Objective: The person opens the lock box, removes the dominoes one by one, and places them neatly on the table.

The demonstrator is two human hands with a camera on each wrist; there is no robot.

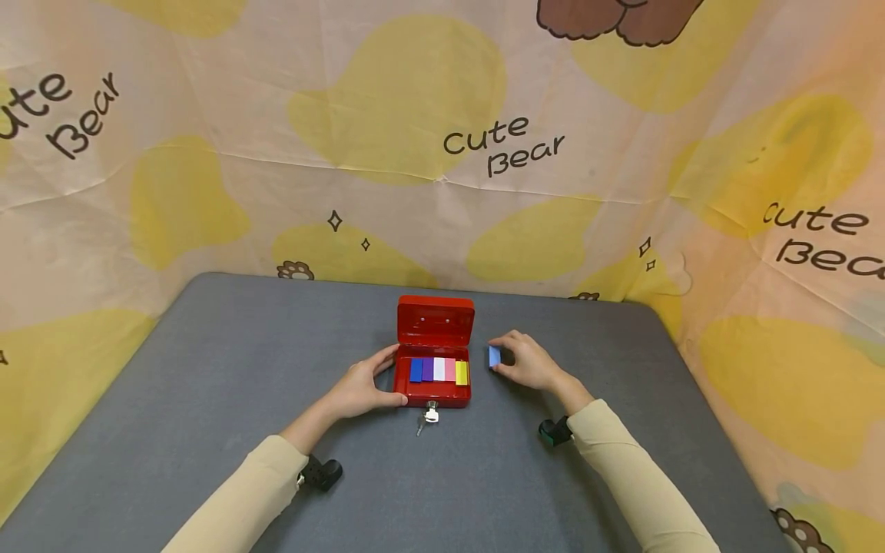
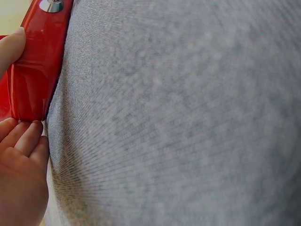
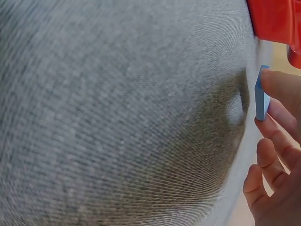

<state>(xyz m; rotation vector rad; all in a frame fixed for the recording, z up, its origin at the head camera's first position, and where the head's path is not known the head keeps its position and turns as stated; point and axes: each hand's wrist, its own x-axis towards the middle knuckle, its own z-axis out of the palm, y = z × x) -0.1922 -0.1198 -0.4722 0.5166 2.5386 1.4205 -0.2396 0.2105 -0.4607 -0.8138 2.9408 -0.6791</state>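
An open red metal box (image 1: 433, 400) stands on the grey table, holding a row of upright blocks: blue (image 1: 416, 370), purple (image 1: 428, 369), white (image 1: 439, 369), pink (image 1: 450, 369) and yellow (image 1: 462, 373). My left hand (image 1: 356, 390) grips the box's left side, thumb at the front corner and fingers along the side; the left wrist view shows the thumb and fingertips against the red wall (image 2: 37, 70). Just right of the box, my right hand (image 1: 531, 364) pinches a light blue block (image 1: 494, 356) between thumb and fingers, apart from the box (image 3: 275, 21).
Keys (image 1: 432, 415) hang from the lock on the box's front. The raised lid (image 1: 435, 321) leans back behind the compartment. A patterned cloth (image 1: 429, 100) hangs behind and beside the grey table (image 1: 207, 369).
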